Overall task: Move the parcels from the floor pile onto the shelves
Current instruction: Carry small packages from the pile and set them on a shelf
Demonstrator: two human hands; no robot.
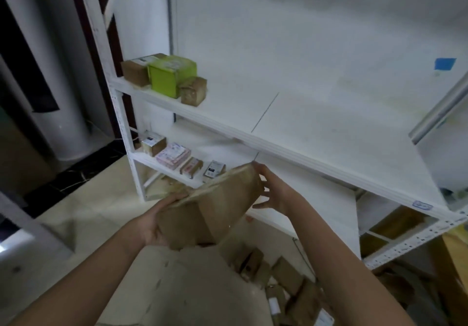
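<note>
I hold a brown cardboard parcel (212, 206) tilted in the air in front of the white shelving unit (291, 148). My left hand (154, 222) grips its near lower end. My right hand (272, 189) presses its far upper end with the fingers spread. The floor pile of brown parcels (286, 282) lies below, at the foot of the shelves. On the upper shelf stand a brown box (134, 71), a green box (171, 75) and a small brown parcel (193, 90). The lower shelf (162, 165) carries several small parcels at its left end.
A white cylindrical appliance (58, 92) stands at the left beside a dark door frame. The tiled floor (83, 211) shows beneath my arms. Cardboard boxes (395, 222) sit low inside the shelf unit at the right. A metal bar (440, 108) crosses the right edge.
</note>
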